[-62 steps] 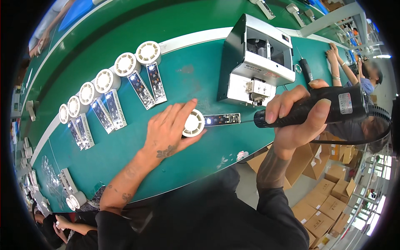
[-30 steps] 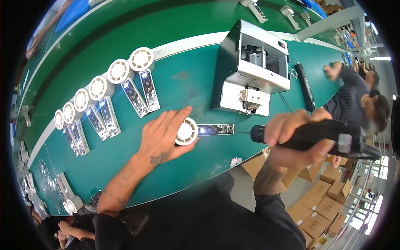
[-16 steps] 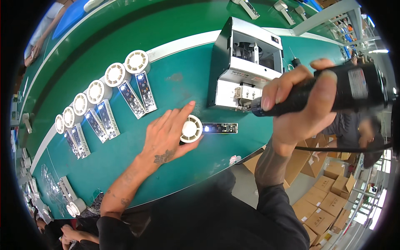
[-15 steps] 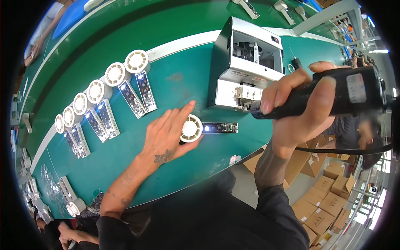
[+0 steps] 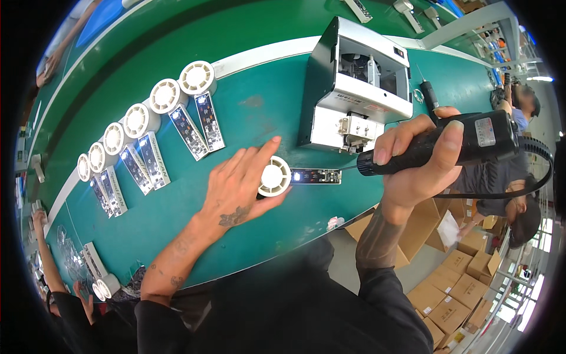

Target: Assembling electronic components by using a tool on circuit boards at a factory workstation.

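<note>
My left hand (image 5: pixel 236 187) grips the round white head of a handheld fan (image 5: pixel 275 179) that lies on the green bench, thumb on its near side and fingers on its far side. The fan's handle points right, its circuit board (image 5: pixel 315 176) exposed and a small light glowing on it. My right hand (image 5: pixel 418 156) is closed around a black electric screwdriver (image 5: pixel 471 138) with a cable at its back end. The thin bit reaches left to the right end of the circuit board; whether it touches a screw is too small to tell.
Several similar fans with exposed boards (image 5: pixel 137 124) stand in a row at the left. Beyond my right hand is a silver box-shaped machine (image 5: pixel 359 88). A thin black-handled tool (image 5: pixel 429 94) lies right of it. Cardboard boxes (image 5: pixel 451 277) fill the floor at lower right. Other people are nearby.
The screwdriver has levelled out, and its bit now shows at the end of the fan's board. My left hand keeps its hold on the fan. At the far left, another person's arm has come in.
</note>
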